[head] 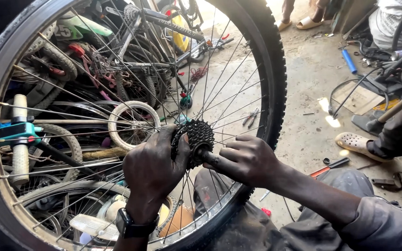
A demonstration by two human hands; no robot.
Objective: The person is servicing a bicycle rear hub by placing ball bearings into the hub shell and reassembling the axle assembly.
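1. At the far left, a white-and-teal bicycle handlebar piece (20, 135) shows through the spokes, part of a heap of old bicycle frames and small wheels (117, 79) piled on the dusty concrete floor (303, 69).
2. A large spoked bicycle wheel with a knobbly black tyre and a metal rim (271, 60) stands upright and fills most of the view, close to the camera.
3. The left hand (152, 165), with a black wristwatch (129, 225) on its wrist, reaches up from below; its grip is closed around the left side of the black toothed gear cluster (196, 139) at the hub of the wheel.
4. The gear cluster sits at the centre of the wheel, where the spokes meet, between the two hands.
5. The right hand (247, 160) comes in from the right in a grey sleeve; its grip is curled shut around a dark stubby part that sticks out from the middle of the gear cluster.
6. Behind the wheel, a pair of pliers (251, 117) lies on the floor.
7. Farther right, a blue tube (349, 61) lies on the floor near the top.
8. At the right edge, another person's foot in a pale perforated clog (357, 144) rests on the floor, with a red-handled tool (329, 168) just below it.
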